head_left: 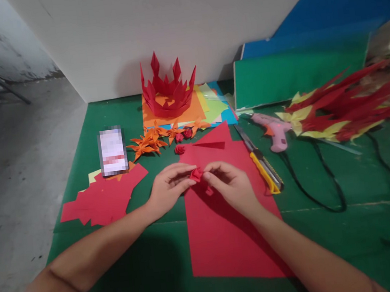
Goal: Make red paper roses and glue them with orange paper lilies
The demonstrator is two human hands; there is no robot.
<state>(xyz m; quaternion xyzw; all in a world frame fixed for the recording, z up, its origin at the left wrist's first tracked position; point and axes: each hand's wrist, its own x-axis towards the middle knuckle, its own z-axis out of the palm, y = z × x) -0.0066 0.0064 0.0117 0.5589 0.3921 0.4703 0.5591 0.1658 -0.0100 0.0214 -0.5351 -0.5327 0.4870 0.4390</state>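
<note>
My left hand (169, 187) and my right hand (228, 184) meet over a large red paper sheet (224, 237) on the green table (334, 238). Both pinch a small folded red paper piece (196, 173) between their fingertips, fingers closed around it. A tiny red scrap (209, 191) lies just below, under my right hand. Small red paper roses (180, 149) and several orange paper flowers (148, 143) lie just beyond my hands.
A red paper crown (168, 92) stands on coloured sheets at the back. Red paper offcuts (104, 200) and a phone (112, 151) lie left. A yellow utility knife (263, 166), pink glue gun (274, 131) with black cord, and a red-yellow paper piece (347, 108) lie right.
</note>
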